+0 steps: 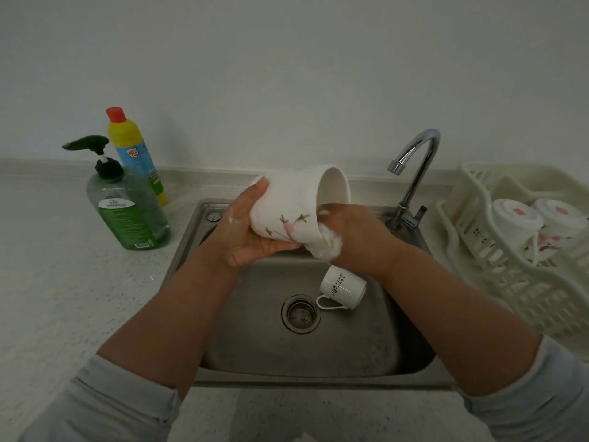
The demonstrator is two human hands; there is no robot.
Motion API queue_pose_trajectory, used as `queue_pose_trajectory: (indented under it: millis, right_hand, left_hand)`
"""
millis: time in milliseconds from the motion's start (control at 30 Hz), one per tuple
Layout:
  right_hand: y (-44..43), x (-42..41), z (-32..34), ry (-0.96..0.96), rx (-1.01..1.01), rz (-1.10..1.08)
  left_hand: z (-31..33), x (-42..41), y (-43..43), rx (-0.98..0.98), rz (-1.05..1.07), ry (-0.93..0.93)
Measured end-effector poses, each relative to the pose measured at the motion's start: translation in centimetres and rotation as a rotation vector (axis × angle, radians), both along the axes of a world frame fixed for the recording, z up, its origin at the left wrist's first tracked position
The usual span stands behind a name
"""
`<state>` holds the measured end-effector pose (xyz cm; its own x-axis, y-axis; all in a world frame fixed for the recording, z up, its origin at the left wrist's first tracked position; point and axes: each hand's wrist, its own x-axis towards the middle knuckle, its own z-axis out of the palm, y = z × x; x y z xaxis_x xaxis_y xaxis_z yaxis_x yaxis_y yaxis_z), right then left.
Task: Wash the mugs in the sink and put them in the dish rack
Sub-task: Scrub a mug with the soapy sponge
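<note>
My left hand [247,229] grips a white mug with pink flowers [293,205] above the steel sink [318,368], tilted with its mouth up and to the right. My right hand [353,232] holds a soapy white sponge [328,245] against the mug's rim and lower side. A second white mug with dark lettering [342,287] lies on its side on the sink floor, right of the drain [301,314]. Two mugs [516,223] stand upside down in the cream plastic dish rack [497,279] on the right.
A chrome tap [414,173] curves over the sink's back right corner, with no water visible. A green pump soap bottle [126,205] and a yellow bottle with a red cap [134,148] stand on the speckled counter [63,282] at the left.
</note>
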<state>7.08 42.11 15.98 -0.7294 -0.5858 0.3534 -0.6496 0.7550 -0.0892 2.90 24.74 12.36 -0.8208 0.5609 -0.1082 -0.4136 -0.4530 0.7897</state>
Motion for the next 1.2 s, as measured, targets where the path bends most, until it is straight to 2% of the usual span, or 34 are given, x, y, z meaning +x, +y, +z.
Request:
queue_pose_trajectory:
  millis: [100,233,300,433,500,600,700,767,800,900,967,1033,1067,1100,1133,1200]
  right_hand:
    - [-0.3,-0.1,-0.7,-0.328,-0.024,-0.084]
    - [-0.7,-0.4,-0.1,-0.711,-0.283,-0.067]
    - [-0.9,0.1,0.9,-0.856,-0.485,-0.021]
    - [-0.5,0.1,0.7,-0.767,-0.678,0.055]
    - [-0.6,0.0,0.2,-0.612,-0.756,-0.018]
    - [-0.8,-0.1,-0.5,-0.440,-0.856,-0.121]
    - [-0.6,-0.1,-0.7,-0.165,-0.736,-0.113]
    - [-0.1,-0.5,-0.9,0.060,-0.435,-0.053]
    - [0.3,-0.6,-1.0,0.067,-0.311,-0.047]
    - [0.6,-1.0,-1.0,-0.091,-0.154,-0.104]
    - [0.2,-1.4,-1.7,-0.303,-0.161,-0.102]
    - [-0.4,-1.7,-0.9,-0.730,-0.466,-0.157]
    - [-0.5,-1.9,-0.4,-0.946,-0.696,-0.159]
    - [-0.3,-2.2,-0.1,-1.098,-0.870,-0.149]
    - [-0.1,-2.3,0.2,-1.222,-1.031,-0.122]
    - [0.1,-2.5,0.7,-1.350,-1.176,-0.085]
  left_hand:
    - [0.0,0.1,0.4,-0.024,0.048,0.060]
    - [0.2,0.5,1.2,0.044,-0.025,0.025]
    - [0.1,0.4,1.3,0.061,-0.022,0.017]
    - [0.2,-0.1,1.3,-0.023,0.082,0.001]
    - [0.4,-0.4,1.1,-0.075,0.121,-0.029]
    - [0.7,-0.4,1.0,-0.037,0.113,-0.105]
    - [0.2,-0.5,0.9,-0.004,0.083,-0.129]
    - [0.0,-0.5,1.0,0.019,0.062,-0.111]
    - [-0.1,-0.6,1.0,0.033,0.055,-0.110]
    - [0.0,-0.7,1.4,0.041,0.076,-0.126]
    - [0.1,-0.4,1.9,0.010,0.107,-0.140]
    - [-0.1,0.0,2.3,-0.061,0.151,-0.099]
    - [-0.4,0.0,2.5,-0.116,0.179,-0.069]
    - [-0.7,0.1,2.6,-0.167,0.197,-0.032]
    - [-0.9,0.2,2.7,-0.199,0.209,-0.003]
    - [-1.0,0.3,2.8,-0.194,0.196,0.067]
